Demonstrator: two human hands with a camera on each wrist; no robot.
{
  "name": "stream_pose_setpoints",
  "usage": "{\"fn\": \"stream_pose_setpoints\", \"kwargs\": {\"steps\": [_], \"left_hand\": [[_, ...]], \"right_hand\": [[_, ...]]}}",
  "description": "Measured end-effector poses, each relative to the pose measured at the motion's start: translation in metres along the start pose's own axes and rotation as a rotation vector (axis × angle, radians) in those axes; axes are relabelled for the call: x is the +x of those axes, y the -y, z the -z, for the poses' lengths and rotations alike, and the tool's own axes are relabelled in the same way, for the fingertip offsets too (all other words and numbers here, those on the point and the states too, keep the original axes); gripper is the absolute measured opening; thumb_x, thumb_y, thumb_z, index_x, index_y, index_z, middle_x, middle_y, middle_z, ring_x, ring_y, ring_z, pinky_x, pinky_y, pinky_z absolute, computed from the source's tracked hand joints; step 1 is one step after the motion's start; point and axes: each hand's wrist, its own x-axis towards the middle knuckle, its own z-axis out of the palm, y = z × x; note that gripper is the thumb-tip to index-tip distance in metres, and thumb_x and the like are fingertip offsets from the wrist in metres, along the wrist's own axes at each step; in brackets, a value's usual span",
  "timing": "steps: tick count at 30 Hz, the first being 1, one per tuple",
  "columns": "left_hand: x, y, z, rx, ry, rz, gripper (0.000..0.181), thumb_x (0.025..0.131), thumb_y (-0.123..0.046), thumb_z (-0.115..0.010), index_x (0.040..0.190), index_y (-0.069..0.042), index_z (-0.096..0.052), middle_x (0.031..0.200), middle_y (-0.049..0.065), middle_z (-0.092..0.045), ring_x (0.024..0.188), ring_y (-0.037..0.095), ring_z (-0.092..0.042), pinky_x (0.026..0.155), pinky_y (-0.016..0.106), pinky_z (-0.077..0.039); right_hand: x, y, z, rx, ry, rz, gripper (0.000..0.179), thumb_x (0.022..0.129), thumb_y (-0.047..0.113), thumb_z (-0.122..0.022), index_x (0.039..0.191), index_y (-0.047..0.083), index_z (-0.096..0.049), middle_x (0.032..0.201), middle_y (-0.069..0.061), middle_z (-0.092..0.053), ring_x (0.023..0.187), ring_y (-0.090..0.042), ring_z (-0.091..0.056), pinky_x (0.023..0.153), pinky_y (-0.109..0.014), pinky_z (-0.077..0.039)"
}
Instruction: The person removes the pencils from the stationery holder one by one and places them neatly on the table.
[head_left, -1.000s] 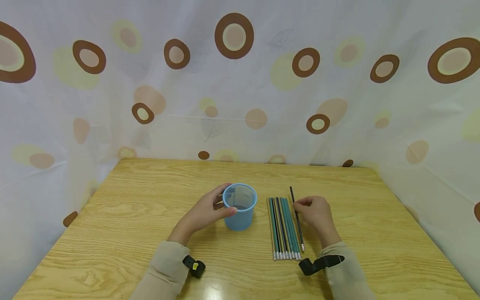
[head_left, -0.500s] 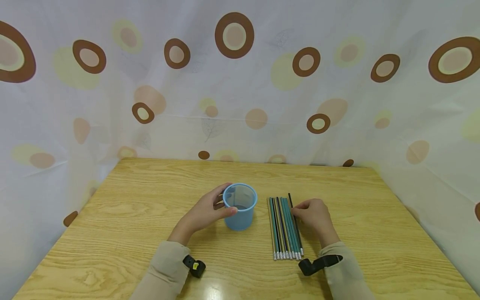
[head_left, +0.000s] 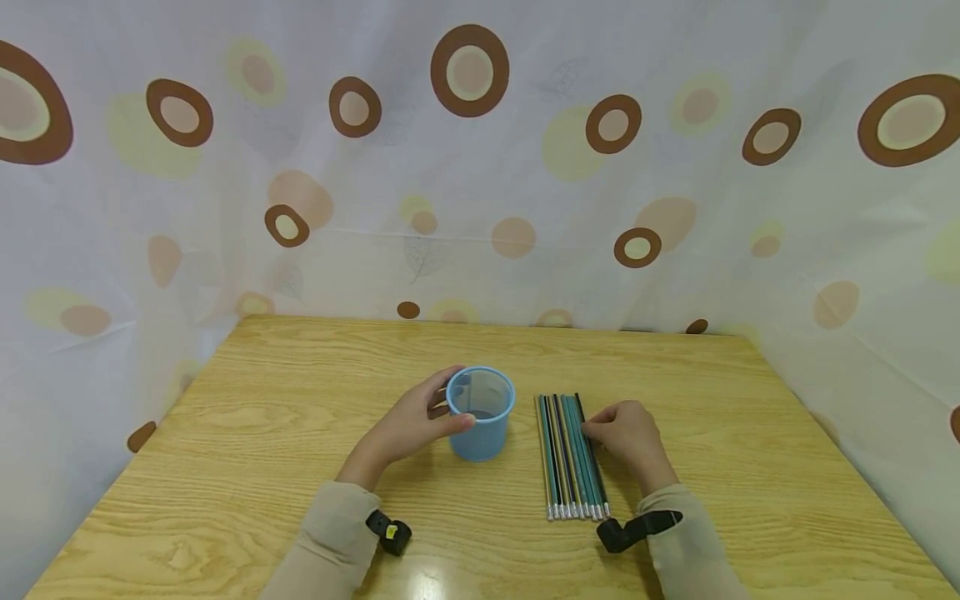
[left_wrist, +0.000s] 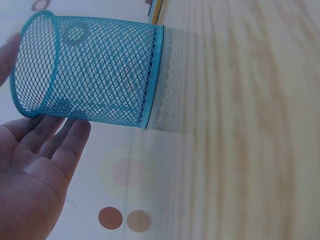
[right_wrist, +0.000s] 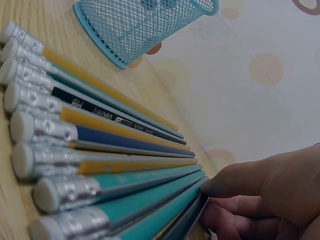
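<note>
A light blue mesh pencil cup (head_left: pixel 478 440) stands upright on the table, its open top facing up. My left hand (head_left: pixel 408 429) holds it from the left, the thumb at the near side of the rim and the fingers round the far side. Right of the cup lies a row of pencils (head_left: pixel 564 467) in teal, yellow, black and blue, side by side with their white erasers toward me. At the row's right edge, my right hand (head_left: pixel 628 437) pinches a black pencil (right_wrist: pixel 186 220) between thumb and fingers. That pencil lies against the neighbouring teal one.
The wood-grain table (head_left: pixel 300 367) reaches back to a hanging white cloth (head_left: pixel 360 192) printed with brown and yellow ovals, which also borders both sides. A black strap (head_left: pixel 647 528) sits on the right sleeve, another strap (head_left: pixel 388 532) on the left.
My right hand has slid the black pencil left and toward me, closing its gap to the row and bringing its ends level with the others. The left hand and cup have stayed put.
</note>
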Motion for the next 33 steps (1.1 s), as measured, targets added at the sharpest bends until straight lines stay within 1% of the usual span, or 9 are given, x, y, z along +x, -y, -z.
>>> {"fn": "stream_pose_setpoints", "kwargs": {"steps": [5,14,23,28,33], "left_hand": [[0.0001,0.0009,-0.0001,0.000,0.001,0.004,0.084,0.092,-0.031,-0.073,0.157,-0.014,-0.024,0.154,0.007,-0.036,0.140,0.029,-0.037,0.112,0.043,-0.036],[0.0000,0.0010,0.0002,0.004,-0.001,0.002,0.084,0.092,-0.032,-0.073,0.157,-0.014,-0.024,0.154,0.007,-0.036,0.141,0.029,-0.036,0.112,0.043,-0.036],[0.0001,0.0011,-0.0004,0.003,0.001,-0.002,0.084,0.091,-0.032,-0.073,0.157,-0.013,-0.024,0.154,0.008,-0.036,0.140,0.030,-0.037,0.112,0.044,-0.036],[-0.0002,0.0006,-0.0006,-0.001,-0.002,0.004,0.085,0.091,-0.033,-0.074,0.157,-0.013,-0.024,0.155,0.008,-0.035,0.140,0.031,-0.037,0.112,0.044,-0.036],[-0.0001,0.0014,0.0004,-0.002,0.002,0.008,0.085,0.091,-0.032,-0.073,0.158,-0.014,-0.023,0.156,0.008,-0.034,0.140,0.030,-0.036,0.112,0.043,-0.037]], "right_hand": [[0.0007,-0.0005,0.0002,0.002,0.001,-0.003,0.021,0.089,0.018,-0.073,0.091,-0.003,-0.075,0.084,-0.008,-0.067,0.076,-0.023,-0.058,0.061,-0.031,-0.048],[0.0018,-0.0015,0.0015,-0.010,-0.003,0.031,0.020,0.088,0.017,-0.073,0.089,-0.002,-0.075,0.082,-0.007,-0.068,0.075,-0.022,-0.057,0.059,-0.031,-0.047],[0.0002,-0.0008,0.0017,0.003,-0.004,0.020,0.020,0.088,0.018,-0.072,0.089,-0.002,-0.075,0.081,-0.007,-0.067,0.075,-0.022,-0.057,0.058,-0.030,-0.046],[0.0011,-0.0020,0.0007,0.002,-0.014,0.011,0.021,0.088,0.020,-0.072,0.090,-0.001,-0.075,0.085,-0.008,-0.068,0.077,-0.023,-0.056,0.059,-0.030,-0.045],[0.0026,-0.0005,0.0007,0.023,-0.023,-0.006,0.022,0.091,0.021,-0.068,0.094,0.000,-0.075,0.092,-0.010,-0.067,0.083,-0.024,-0.057,0.064,-0.031,-0.048]]}}
